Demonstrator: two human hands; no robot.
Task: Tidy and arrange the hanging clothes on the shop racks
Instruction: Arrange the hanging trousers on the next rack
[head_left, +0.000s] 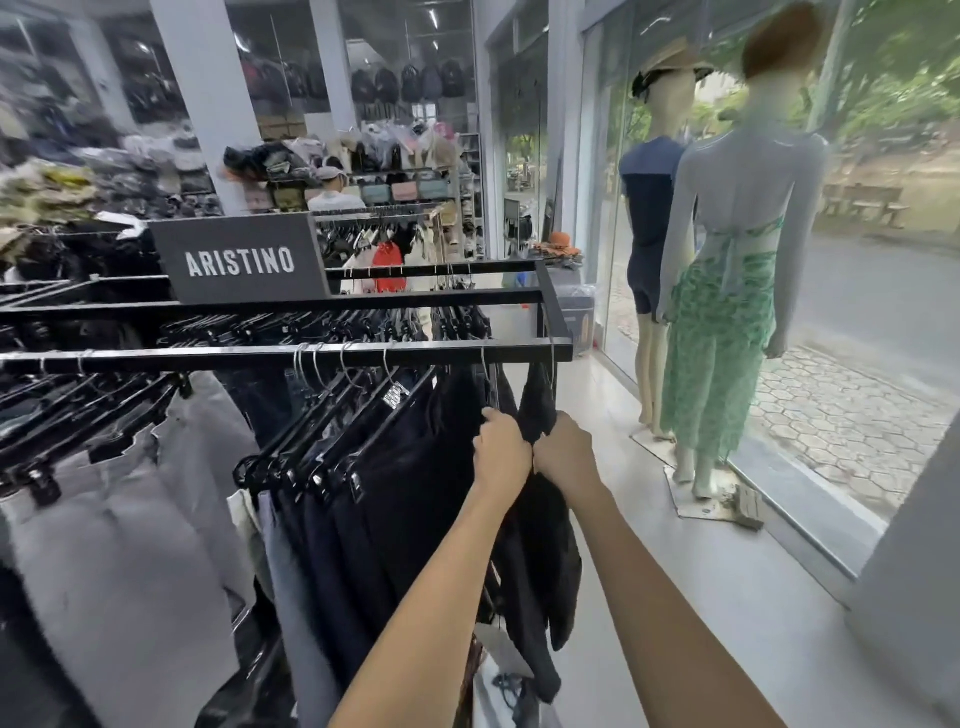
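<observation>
Two hands meet knuckle to knuckle, the left hand (501, 451) and right hand (564, 451) each with fingers curled round a black garment (539, 410) hanging between them from the end of a black rail (260, 357) just above. Left of the hands hang dark trousers (410, 478), then grey trousers (130, 519). To the right, mannequins (727, 322) stand by a window (883, 291).

**Legible Markings**

A dark sign (241, 260) is displaying "ARISTINO" in white capitals. It is standing on the rack (415, 299), above and left of the grip on the black garment (537, 410). A hanger tag (395, 397), left of the grip, is showing unreadable white print.
</observation>
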